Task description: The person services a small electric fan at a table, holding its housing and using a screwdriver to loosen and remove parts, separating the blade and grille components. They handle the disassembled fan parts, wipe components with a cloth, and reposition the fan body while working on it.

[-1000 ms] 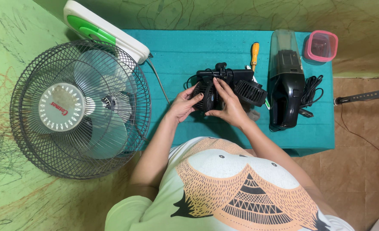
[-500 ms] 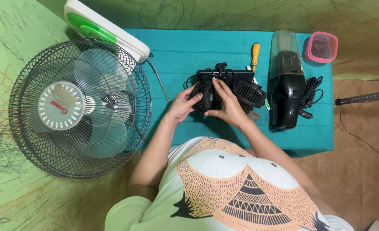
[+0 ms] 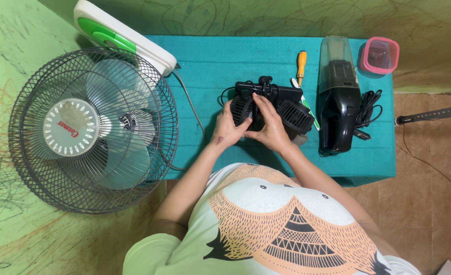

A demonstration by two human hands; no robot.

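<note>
A small black twin-fan unit point(image 3: 286, 104) with two round grilles lies on the teal table point(image 3: 210, 61). My left hand point(image 3: 229, 127) grips its left grille from the near side. My right hand point(image 3: 269, 125) lies over the middle of the unit, fingers curled on its top between the two grilles. A thin black cord runs from the unit's left end.
A large grey-caged desk fan point(image 3: 90, 130) with a white and green base point(image 3: 121, 35) stands at the table's left. A yellow-handled screwdriver point(image 3: 301, 63), a black handheld vacuum point(image 3: 337, 97) with coiled cord, and a pink-lidded box point(image 3: 380, 55) lie to the right.
Both hands have stayed on the black fan unit with only slight shifts of the fingers; nothing else has moved.
</note>
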